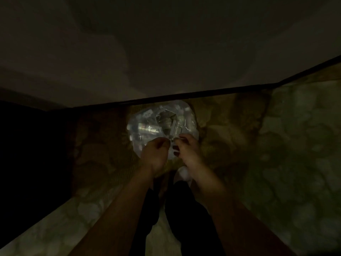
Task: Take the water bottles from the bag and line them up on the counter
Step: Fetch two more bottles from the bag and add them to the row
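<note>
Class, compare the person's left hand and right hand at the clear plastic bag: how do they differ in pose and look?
The left hand shows its back, knuckles up, in a fist; the right hand is turned so its curled fingers show. Dark nails show on the right hand, none on the left hand. The left hand looks darker, the right hand brighter. Both pinch the clear plastic bag at its near edge, close together.

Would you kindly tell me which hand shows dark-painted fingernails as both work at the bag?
The right hand: dark nails show on its curled fingers. The left hand shows only its back, at the clear bag.
</note>
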`<state>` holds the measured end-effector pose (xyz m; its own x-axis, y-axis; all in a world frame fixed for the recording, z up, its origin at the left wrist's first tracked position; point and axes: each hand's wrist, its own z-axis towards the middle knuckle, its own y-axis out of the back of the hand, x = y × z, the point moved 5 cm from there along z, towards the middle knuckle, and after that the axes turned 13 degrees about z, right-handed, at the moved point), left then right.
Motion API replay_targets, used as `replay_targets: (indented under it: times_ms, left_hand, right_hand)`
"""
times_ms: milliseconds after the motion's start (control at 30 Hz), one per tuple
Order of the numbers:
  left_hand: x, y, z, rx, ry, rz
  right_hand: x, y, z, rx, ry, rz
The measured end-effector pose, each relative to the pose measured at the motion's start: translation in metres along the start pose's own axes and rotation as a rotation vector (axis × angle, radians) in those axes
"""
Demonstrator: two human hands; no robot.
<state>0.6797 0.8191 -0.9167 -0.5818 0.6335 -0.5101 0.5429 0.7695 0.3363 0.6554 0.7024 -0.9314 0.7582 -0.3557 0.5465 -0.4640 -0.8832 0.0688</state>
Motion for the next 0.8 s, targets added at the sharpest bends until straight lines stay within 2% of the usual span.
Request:
replay_targets:
  times_ms: [167,367,467,667,800]
  left_hand:
    - [0.025,-0.029,0.082,-0.022,0.02,-0.071]
    - [0.039,-0.048,0.165,-0.027,-0.05,-0.017]
    - [0.042,-0.059,0.201,-0.047,-0.083,-0.004]
    - [0.038,-0.08,0.258,-0.105,-0.214,0.158]
    - [0.039,-0.081,0.286,-0.145,-0.265,0.293]
  right_hand:
    - [-0.02,-0.007,0.087,0.054,0.039,-0.063]
    - [-0.042,-0.024,0.17,0.135,0.01,-0.06]
    - [-0.052,-0.04,0.204,0.171,0.078,-0.162]
    - [-0.086,-0.045,0.276,0.011,0.177,-0.143]
    - [-0.075,-0.045,0.274,-0.018,0.207,-0.309]
